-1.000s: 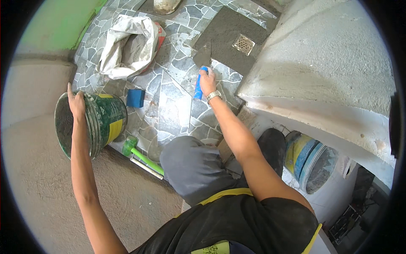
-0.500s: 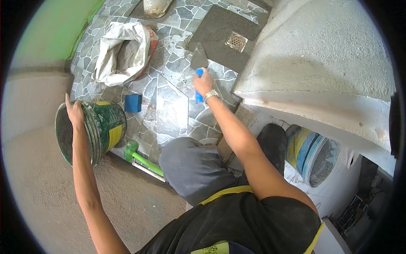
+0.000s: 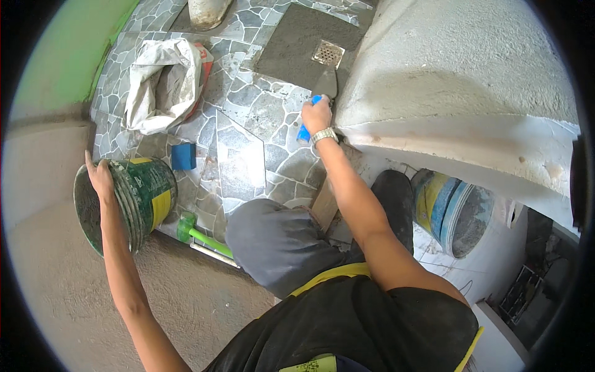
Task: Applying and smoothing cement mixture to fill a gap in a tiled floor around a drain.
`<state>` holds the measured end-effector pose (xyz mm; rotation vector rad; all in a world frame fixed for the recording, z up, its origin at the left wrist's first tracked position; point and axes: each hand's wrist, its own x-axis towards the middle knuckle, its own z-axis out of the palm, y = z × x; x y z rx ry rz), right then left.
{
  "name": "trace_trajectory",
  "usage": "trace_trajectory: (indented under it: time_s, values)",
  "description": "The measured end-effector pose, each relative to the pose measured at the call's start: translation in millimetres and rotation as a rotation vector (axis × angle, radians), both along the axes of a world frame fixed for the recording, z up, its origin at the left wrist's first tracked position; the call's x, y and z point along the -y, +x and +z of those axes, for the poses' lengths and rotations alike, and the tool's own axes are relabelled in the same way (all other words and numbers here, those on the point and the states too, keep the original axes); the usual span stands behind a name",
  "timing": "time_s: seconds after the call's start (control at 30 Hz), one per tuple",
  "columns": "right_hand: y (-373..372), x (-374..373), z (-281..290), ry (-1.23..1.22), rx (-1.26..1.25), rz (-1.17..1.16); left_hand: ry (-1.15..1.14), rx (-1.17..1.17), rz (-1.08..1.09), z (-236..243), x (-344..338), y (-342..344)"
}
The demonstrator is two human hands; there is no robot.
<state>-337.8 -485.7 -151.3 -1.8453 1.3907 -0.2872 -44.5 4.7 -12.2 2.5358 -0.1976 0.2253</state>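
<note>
My right hand [image 3: 316, 115] is closed on the blue handle of a trowel [image 3: 326, 80]; its blade lies on the grey mortar patch [image 3: 285, 46], just below the square metal drain [image 3: 328, 53], beside the wall's edge. My left hand [image 3: 101, 173], fingers curled with one stretched out, grips the rim of a tilted green bucket [image 3: 152, 198] with a yellow label. Grey material coats the bucket's inside. Between my hands, a blue block [image 3: 183, 156] and a loose tile piece [image 3: 240, 161] lie on the stone-patterned floor [image 3: 285, 167].
An open white sack [image 3: 141, 99] stands upper left, a whitish pedestal [image 3: 207, 11] at the back. A green mallet [image 3: 211, 239] lies by my knee, along the floor's edge. A rough plastered wall [image 3: 458, 62] rises on the right; a blue-and-yellow bucket [image 3: 452, 217] lies below its ledge.
My right hand and trowel have moved right, toward the drain and wall edge. My left hand and the bucket sit somewhat lower in view; the whole view has shifted slightly.
</note>
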Motion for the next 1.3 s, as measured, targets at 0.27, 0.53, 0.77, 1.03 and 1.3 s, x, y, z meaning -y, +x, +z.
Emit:
trace_trajectory:
  time_s: [0.27, 0.53, 0.77, 1.03, 1.3]
  values:
    - [23, 12, 4, 0.043, -0.011, 0.011, -0.053, 0.024, -0.03, 3, 5, -4]
    - [26, 13, 7, 0.012, 0.005, 0.051, -0.115, -0.049, 0.022, 6, 9, -8]
    - [18, 33, -4, 0.076, -0.079, -0.043, -0.119, -0.104, 0.042, 8, 11, -10]
    - [27, 36, -6, 0.094, -0.19, -0.034, -0.07, 0.063, -0.011, 2, 8, -6]
    - [32, 32, 33, 0.034, -0.186, -0.092, -0.088, 0.03, -0.02, -5, 0, -1]
